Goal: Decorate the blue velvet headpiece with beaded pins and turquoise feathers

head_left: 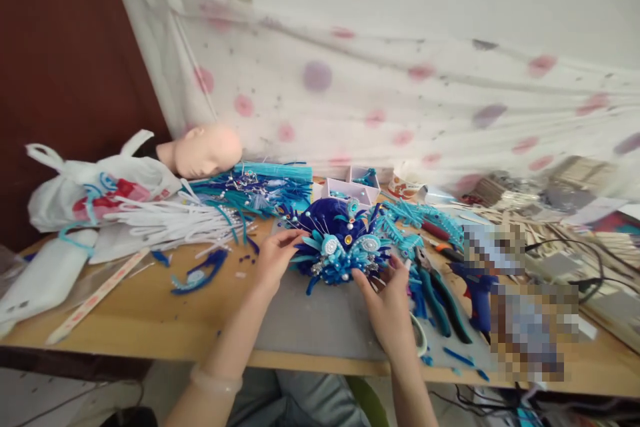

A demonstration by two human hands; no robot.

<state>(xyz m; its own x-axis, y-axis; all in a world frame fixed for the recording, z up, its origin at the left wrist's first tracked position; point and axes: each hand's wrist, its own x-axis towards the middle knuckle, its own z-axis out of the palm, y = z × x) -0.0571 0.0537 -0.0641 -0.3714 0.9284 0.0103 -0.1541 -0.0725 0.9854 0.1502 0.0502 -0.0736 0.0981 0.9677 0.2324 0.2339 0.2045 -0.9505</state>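
Note:
A blue beaded headdress (336,270) sits on the grey mat (315,327) in front of me, with dark blue velvet, turquoise petals, pearls and gold-set stones. At its left edge, the fingers of my left hand (275,259) are closed on the outer petals; some fingertips are hidden among them. My right hand (391,293) grips the lower right edge, thumb in front and fingers at the side. Just right of that hand lie teal-handled pliers (440,300) and, partly behind my wrist, scissors with a pale handle (419,335).
A blue glue gun (477,290) lies right of the pliers. Further left are a curved blue piece (195,278), white stems (165,217), a plastic bag (105,190) and a mannequin head (207,150). Small lilac boxes (350,192) stand behind the headdress. Wooden sticks (540,240) crowd the right.

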